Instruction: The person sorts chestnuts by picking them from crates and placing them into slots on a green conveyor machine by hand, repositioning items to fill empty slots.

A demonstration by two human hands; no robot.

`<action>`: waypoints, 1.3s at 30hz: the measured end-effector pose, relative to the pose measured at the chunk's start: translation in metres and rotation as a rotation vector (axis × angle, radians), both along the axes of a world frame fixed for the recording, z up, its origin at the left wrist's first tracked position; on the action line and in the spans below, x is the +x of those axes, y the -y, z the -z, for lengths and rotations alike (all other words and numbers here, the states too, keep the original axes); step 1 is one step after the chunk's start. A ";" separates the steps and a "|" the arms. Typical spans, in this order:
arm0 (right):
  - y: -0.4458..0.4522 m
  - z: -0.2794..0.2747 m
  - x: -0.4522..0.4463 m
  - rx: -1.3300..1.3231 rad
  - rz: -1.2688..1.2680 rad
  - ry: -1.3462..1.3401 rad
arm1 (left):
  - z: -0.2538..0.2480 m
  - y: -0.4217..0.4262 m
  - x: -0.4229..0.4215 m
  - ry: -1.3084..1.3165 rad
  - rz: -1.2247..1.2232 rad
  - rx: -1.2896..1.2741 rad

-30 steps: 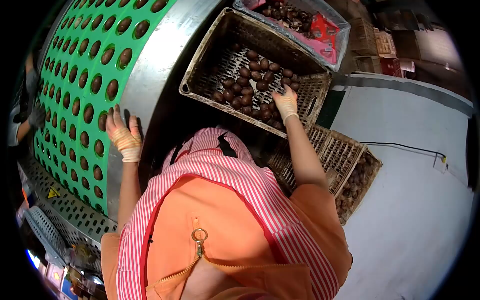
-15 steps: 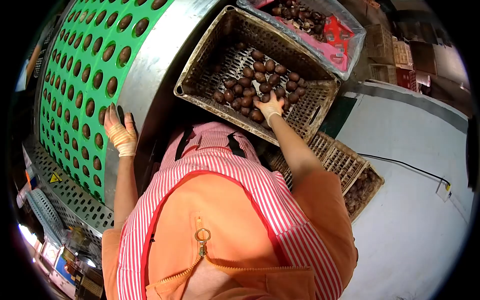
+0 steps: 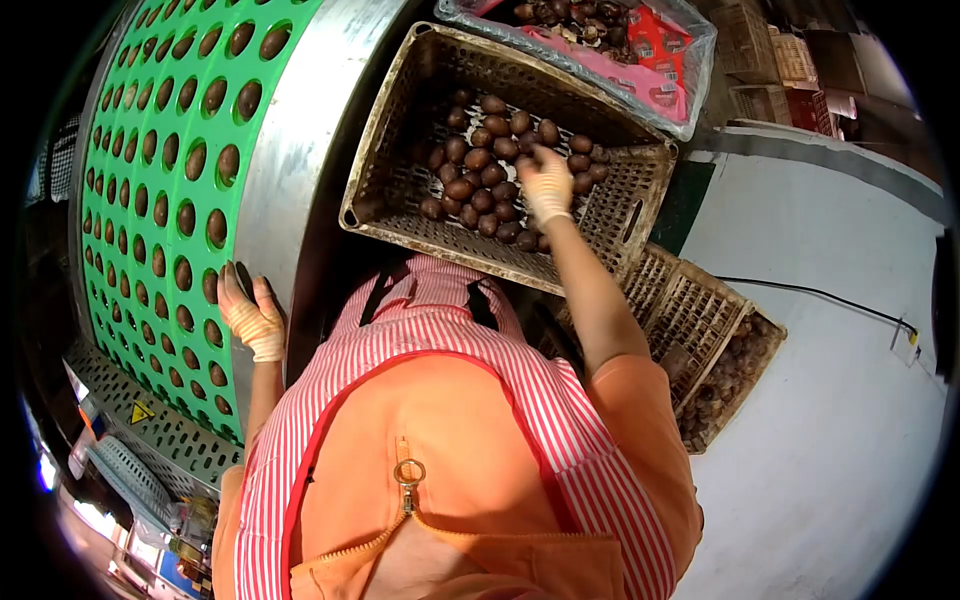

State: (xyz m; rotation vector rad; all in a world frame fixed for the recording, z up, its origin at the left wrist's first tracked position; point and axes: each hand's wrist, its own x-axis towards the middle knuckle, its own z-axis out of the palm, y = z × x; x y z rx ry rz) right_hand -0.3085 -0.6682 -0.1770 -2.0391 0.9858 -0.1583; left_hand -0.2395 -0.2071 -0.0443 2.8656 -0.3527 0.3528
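Note:
My left hand (image 3: 254,316), in a pale glove with bare fingertips, rests with its fingers apart on the metal rim (image 3: 290,150), its fingertips by the edge of the green perforated panel (image 3: 205,255). Brown egg-shaped items fill most of the panel's holes. My right hand (image 3: 547,187) is over the dirty plastic crate (image 3: 640,215), among several brown items (image 3: 482,200) lying in it. Its fingers are blurred and point down toward the pile; whether they hold anything does not show.
Behind the crate is a plastic-lined bin (image 3: 700,75) with dark pieces and red and pink packaging. A second crate (image 3: 675,310) with more brown items stands at the lower right, beside a pale wall (image 3: 820,400) with a black cable.
My right hand has moved within the crate, and some brown items have shifted toward its left and middle. My left hand stays at the panel's edge. The person at the far left is out of view.

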 end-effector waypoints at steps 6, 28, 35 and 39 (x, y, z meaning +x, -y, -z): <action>0.093 0.011 -0.020 -0.190 0.061 -0.505 | -0.019 0.067 0.038 -0.018 0.264 -0.276; 0.043 0.005 -0.023 0.244 0.287 -0.301 | 0.131 0.288 0.067 -1.074 -0.004 0.167; 0.004 -0.024 0.005 -0.086 -0.055 -0.500 | 0.126 0.261 0.052 -0.960 0.064 -0.085; 0.008 0.001 -0.007 -0.342 -0.375 -0.462 | 0.130 0.262 0.042 -0.979 -0.121 -0.353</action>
